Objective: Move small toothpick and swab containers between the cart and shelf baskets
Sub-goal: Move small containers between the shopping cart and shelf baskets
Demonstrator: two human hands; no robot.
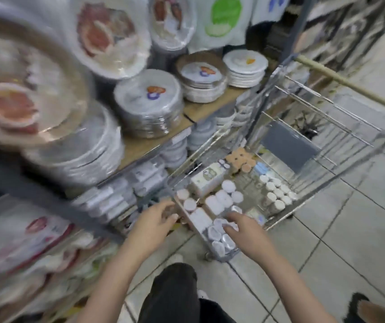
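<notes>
A wire shopping cart (340,145) stands to the right of the shelves, its floor covered with several small round white-lidded containers (277,194) and small boxes. At its near end sits a clear tray of small containers (219,241). My right hand (245,229) reaches over that tray, fingertips touching the containers there, fingers fairly straight. My left hand (156,217) hovers at the cart's left near corner, fingers loosely curled; blur hides whether it holds anything. A white box (207,180) lies in the cart's middle.
Shelves on the left carry wrapped stacks of paper plates (149,101) and foil trays (200,78); lower shelves hold clear packs (107,201). Tiled floor (350,241) lies to the right. My dark trouser leg (175,294) is below. The whole frame is motion-blurred.
</notes>
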